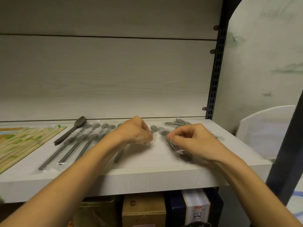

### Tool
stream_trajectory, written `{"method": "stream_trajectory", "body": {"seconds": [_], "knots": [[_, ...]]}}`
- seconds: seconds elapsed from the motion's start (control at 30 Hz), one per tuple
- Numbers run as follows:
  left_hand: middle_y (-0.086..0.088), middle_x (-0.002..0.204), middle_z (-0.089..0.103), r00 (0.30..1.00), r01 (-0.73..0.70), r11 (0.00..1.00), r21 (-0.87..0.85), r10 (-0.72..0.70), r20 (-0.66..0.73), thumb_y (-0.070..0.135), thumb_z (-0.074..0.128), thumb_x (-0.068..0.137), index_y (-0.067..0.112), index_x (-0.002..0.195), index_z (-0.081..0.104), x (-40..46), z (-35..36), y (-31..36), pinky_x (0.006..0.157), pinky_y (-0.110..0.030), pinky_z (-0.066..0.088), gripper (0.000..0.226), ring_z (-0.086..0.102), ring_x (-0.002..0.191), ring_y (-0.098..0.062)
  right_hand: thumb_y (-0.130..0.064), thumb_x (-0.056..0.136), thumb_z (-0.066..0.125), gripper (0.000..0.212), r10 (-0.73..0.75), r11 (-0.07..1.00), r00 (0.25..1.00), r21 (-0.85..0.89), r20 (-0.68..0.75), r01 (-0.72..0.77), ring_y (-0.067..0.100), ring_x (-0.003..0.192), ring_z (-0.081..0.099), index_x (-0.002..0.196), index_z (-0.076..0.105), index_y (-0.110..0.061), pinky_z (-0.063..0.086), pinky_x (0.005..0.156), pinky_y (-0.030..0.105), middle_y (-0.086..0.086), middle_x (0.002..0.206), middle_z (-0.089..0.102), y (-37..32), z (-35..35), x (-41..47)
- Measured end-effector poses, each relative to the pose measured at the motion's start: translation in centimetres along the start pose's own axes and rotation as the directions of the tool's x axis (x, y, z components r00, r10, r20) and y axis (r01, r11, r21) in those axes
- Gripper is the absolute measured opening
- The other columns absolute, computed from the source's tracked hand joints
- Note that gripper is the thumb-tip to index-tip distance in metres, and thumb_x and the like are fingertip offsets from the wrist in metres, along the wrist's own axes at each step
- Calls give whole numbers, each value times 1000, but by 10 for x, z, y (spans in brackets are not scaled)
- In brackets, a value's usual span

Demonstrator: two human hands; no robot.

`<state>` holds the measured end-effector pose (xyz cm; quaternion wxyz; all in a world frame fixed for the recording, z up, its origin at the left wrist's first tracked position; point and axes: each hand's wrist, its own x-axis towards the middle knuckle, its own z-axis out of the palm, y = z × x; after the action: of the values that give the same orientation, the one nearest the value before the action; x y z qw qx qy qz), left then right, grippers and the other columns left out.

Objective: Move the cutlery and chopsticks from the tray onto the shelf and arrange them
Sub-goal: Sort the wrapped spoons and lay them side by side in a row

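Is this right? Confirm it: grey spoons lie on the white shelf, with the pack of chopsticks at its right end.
Wrong in one respect. The head view shows the pack of chopsticks at the left end of the white shelf. The grey spoons do lie on it.

view: single head cam, wide-angle, no second view to overlap
position: above and behind both forearms
facing: forward and slightly down at white wood-grain shelf board (147, 176)
range: close; left hand (136, 131) and right hand (193, 141) mid-frame
beyond hands: pale back panel (106, 79)
below hands: stacked cardboard boxes (144, 210)
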<state>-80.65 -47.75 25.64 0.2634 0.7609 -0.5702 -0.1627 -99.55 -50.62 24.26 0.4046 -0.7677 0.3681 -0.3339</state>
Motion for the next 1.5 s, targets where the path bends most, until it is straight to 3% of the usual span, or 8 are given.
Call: {"method": "stream_trajectory", "body": {"seconds": [0.13, 0.27, 0.47, 0.67, 0.87, 1.1, 1.33, 1.5], "knots": [[0, 73, 69, 1000, -6, 999, -49, 5, -18, 24, 62, 78, 9, 82, 76, -3, -16, -13, 67, -25, 48, 20, 60, 69, -17, 1, 85, 62, 12, -14, 988, 1000, 156, 16, 11, 6, 48, 52, 85, 74, -1, 41, 46, 14, 5, 60, 59, -9, 10, 0], [0, 68, 68, 997, -54, 997, -58, 50, -57, 26, 63, 82, 12, 78, 76, -5, -35, -29, 55, -18, 40, 20, 53, 56, -13, -2, 83, 66, 12, -41, 984, 999, 174, -26, 45, 18, 60, 49, 85, 75, -11, 39, 55, 27, 12, 67, 56, -17, 25, 7], [0, 82, 71, 971, -142, 989, -28, 134, -199, 13, 69, 79, 22, 85, 73, -2, -60, -60, 59, -14, 41, 12, 61, 70, -12, 1, 81, 71, 12, -51, 992, 998, 116, -32, 55, 3, 43, 48, 93, 70, -1, 38, 44, 12, 4, 62, 58, -31, 52, 21], [-5, 91, 63, 956, -149, 988, 30, 151, -253, 10, 67, 81, 21, 115, 50, 5, -70, -77, 58, -27, 44, 40, 61, 81, -21, -20, 78, 77, 15, 3, 989, 1000, -147, 24, 0, 7, 61, 59, 92, 72, -16, 49, 68, 23, 8, 69, 69, -32, 77, 29], [-4, 86, 62, 945, -143, 986, 89, 163, -282, 6, 65, 80, 11, 84, 63, 24, -67, -77, 66, -29, 47, 7, 60, 86, -24, -39, 77, 76, 28, -47, 944, 992, -320, 113, 82, 0, 66, 59, 103, 67, -32, 49, 66, 20, -3, 77, 70, -31, 85, 22], [-8, 91, 61, 911, -188, 955, 229, 257, -323, 9, 62, 82, 11, 86, 60, 35, -58, -64, 68, -35, 51, 5, 57, 82, -26, -57, 83, 61, 31, -125, 822, 986, -544, 114, 167, 3, 78, 58, 107, 64, -38, 45, 70, 19, -7, 83, 66, -32, 79, 15], [-14, 101, 55, 909, -226, 845, 485, 361, -207, 2, 57, 84, 4, 93, 59, 42, -40, -48, 66, -36, 46, 10, 56, 84, -33, -46, 84, 65, 17, -145, 883, 979, -428, 144, 194, -1, 66, 56, 93, 71, -32, 39, 61, 12, -12, 71, 64, -20, 70, 18], [-15, 102, 51, 903, -219, 804, 553, 382, -199, -4, 51, 84, 1, 95, 59, 42, -29, -36, 66, -36, 43, 15, 55, 86, -35, -39, 86, 65, 15, -172, 906, 973, -362, 153, 218, 8, 70, 59, 94, 72, -28, 47, 67, 23, -4, 78, 68, -15, 61, 17]]}}
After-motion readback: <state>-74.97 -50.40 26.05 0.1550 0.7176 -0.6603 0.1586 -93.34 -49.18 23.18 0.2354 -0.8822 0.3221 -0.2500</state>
